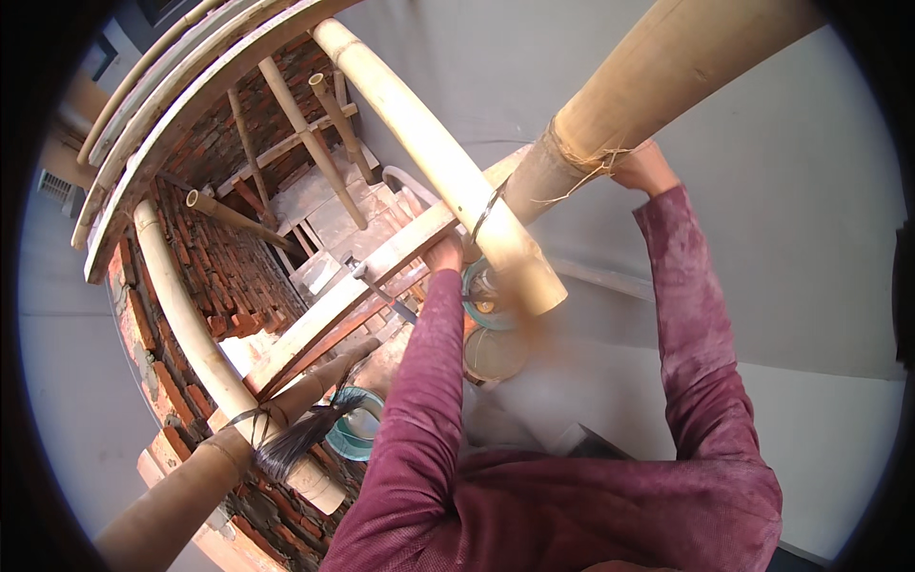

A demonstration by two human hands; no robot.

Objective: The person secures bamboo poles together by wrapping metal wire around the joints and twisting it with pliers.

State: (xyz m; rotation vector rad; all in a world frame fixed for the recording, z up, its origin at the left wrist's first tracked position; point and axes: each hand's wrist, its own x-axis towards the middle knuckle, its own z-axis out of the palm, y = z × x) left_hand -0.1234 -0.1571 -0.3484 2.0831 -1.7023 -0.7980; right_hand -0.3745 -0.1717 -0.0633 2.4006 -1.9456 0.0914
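Note:
My left hand (444, 254) is at the long wooden beam (334, 319), beside the spot where a bamboo pole (419, 143) crosses it. Pinkish fingers show past the beam's far edge, so the hand appears wrapped round it. Dark binding (489, 212) ties the bamboo near there. My right hand (646, 170) touches the side of a thick bamboo post (658, 76), by frayed fibres (596, 164) round a joint; its fingers are hidden behind the post. A hammer (357, 269) with a metal head and dark handle rests against the beam, left of my left hand.
A bundle of black ties (295, 443) hangs at the bamboo joint at lower left. Below stand a teal bucket (355, 429) and round containers (496, 355). Rough brick walls (219, 257) flank a shaft with several bamboo props (305, 133). Curved timber ribs (181, 114) arch at upper left.

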